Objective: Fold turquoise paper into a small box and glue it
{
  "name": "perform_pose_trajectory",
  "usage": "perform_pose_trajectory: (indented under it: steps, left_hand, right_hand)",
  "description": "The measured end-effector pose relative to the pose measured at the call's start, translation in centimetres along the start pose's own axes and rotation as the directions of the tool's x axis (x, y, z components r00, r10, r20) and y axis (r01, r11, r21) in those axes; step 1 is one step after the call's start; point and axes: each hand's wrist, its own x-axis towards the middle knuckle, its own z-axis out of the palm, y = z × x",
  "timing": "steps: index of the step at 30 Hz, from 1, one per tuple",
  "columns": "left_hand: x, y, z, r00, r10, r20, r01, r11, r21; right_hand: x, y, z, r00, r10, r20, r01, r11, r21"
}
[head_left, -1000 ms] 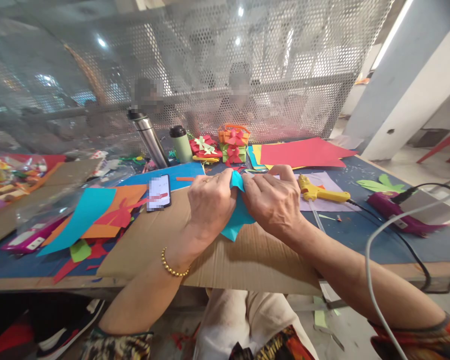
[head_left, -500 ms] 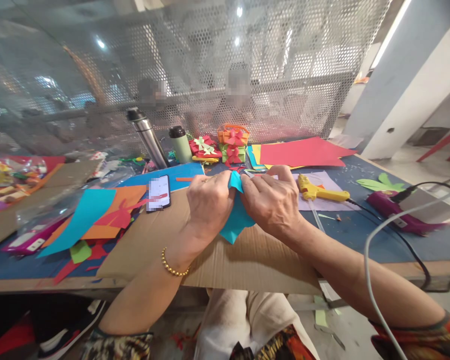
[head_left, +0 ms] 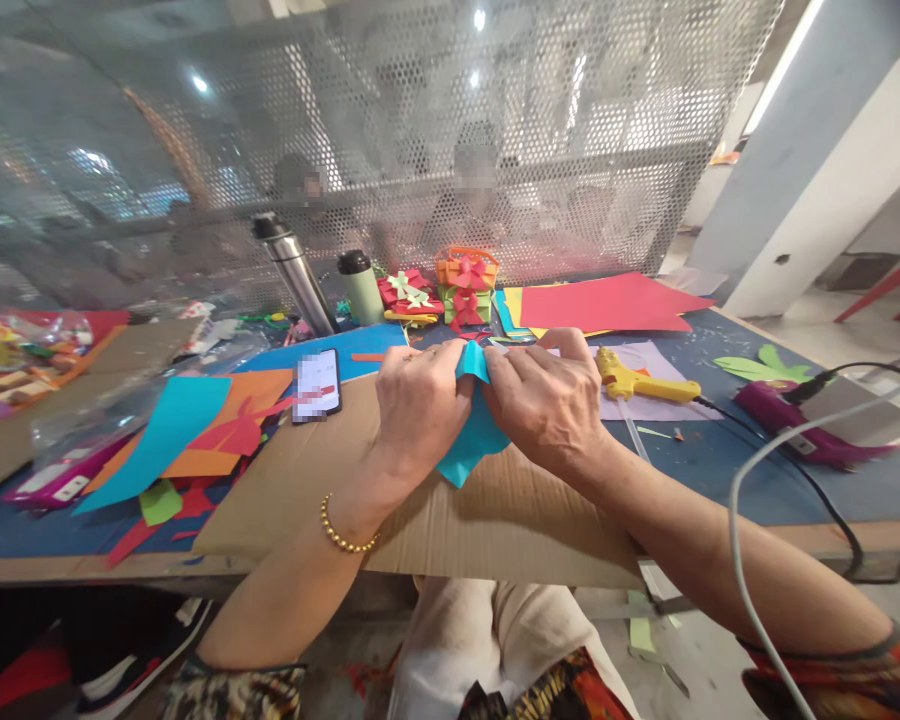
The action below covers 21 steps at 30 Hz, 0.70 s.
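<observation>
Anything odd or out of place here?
Mildly: green scraps and red scraps litter the floor rather than the table. A pale cable crosses in front of the right forearm. The blue paper in the left hand and right hand is bent, without visible tears.

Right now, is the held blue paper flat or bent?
Bent: the blue paper shows a curved flap between the left hand and right hand. Any folds hidden beneath them: cannot tell.

Perforated grey screen [head_left: 570, 150], blue-topped table [head_left: 690, 455], pale pillar [head_left: 810, 180], bright strip light [head_left: 784, 65], dusty floor [head_left: 810, 305]
</observation>
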Motion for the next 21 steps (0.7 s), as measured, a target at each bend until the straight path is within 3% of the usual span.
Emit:
perform_pose_trajectory:
  steps: [6,21]
  left_hand:
    - [-0.05,-0.07,0.21,0.999,0.013,-0.037,-0.012,1.0,0.025]
    - [0.04,-0.07,0.03,0.999,-0.029,0.033,0.03,0.999,-0.03]
  right_hand:
    - [-0.04,-0.06,0.06,1.0,0.0,0.009,0.0,1.0,0.009]
    - [-0.38,0.28,0.28,0.999,0.037,0.039,-0.039,0.998,0.057]
